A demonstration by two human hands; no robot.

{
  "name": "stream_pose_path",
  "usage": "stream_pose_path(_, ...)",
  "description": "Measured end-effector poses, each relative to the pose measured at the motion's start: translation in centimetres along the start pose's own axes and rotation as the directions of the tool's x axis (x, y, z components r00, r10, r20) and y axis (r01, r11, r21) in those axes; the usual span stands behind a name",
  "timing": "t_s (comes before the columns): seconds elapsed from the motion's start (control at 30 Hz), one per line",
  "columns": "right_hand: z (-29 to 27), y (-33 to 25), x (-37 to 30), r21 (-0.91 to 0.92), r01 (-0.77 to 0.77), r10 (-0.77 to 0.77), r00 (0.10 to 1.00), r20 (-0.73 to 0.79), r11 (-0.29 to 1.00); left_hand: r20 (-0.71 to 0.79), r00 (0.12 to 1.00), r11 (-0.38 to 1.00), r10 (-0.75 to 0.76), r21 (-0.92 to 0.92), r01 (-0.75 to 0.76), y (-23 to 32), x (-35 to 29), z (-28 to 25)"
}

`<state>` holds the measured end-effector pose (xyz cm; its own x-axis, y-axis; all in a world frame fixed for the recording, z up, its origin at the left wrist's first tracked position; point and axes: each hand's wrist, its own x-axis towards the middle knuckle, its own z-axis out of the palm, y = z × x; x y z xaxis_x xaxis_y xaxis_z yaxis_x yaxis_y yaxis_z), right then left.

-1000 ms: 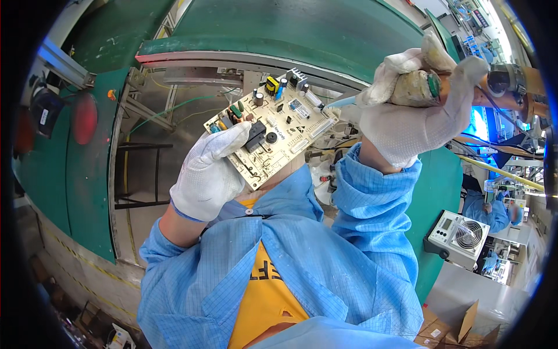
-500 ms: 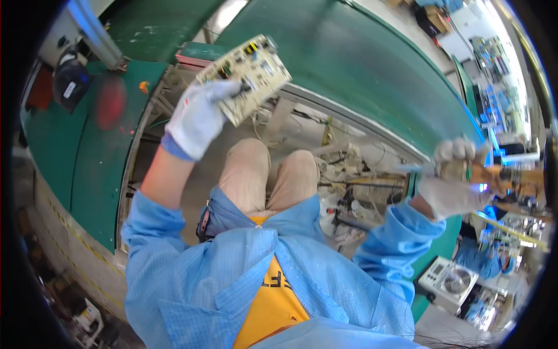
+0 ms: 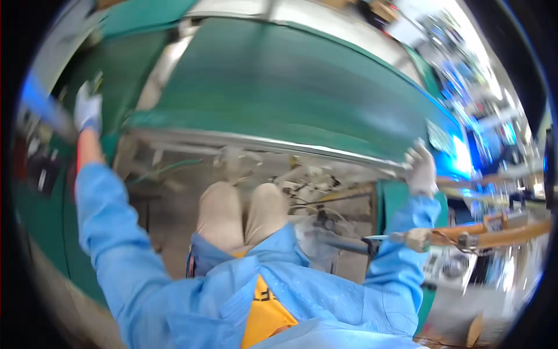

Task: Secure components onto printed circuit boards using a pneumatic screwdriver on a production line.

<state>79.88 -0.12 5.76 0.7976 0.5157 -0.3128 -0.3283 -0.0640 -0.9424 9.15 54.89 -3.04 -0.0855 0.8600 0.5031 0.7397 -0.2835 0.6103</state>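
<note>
Head view. The left hand [image 3: 87, 110], gloved, reached far out over the left part of the green desk [image 3: 302, 93]; blur hid whether its grip held anything. The right hand [image 3: 421, 171] rested on the desk's front edge, grip loosely curled and apparently empty. A soldering iron [image 3: 418, 238] hung just beside the right sleeve, untouched.

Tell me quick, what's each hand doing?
Left hand: far out left, too blurred to tell its grip.
Right hand: on the green table edge; grip unclear.
</note>
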Motion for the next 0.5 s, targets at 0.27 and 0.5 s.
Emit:
stream_pose_path(0.27,-10.5,-1.4,13.7,-0.489,0.154,-0.36,0.86,-0.362,0.858,0.043,0.95,0.943,0.31,0.114,-0.313,15.9,-2.6,9.5)
stream_pose_path(0.5,-14.0,-2.8,20.5,-0.935,-0.128,-0.56,0.771,-0.303,0.33,0.217,0.59,0.625,0.778,-0.168,-0.762,38.6,-22.7,10.4)
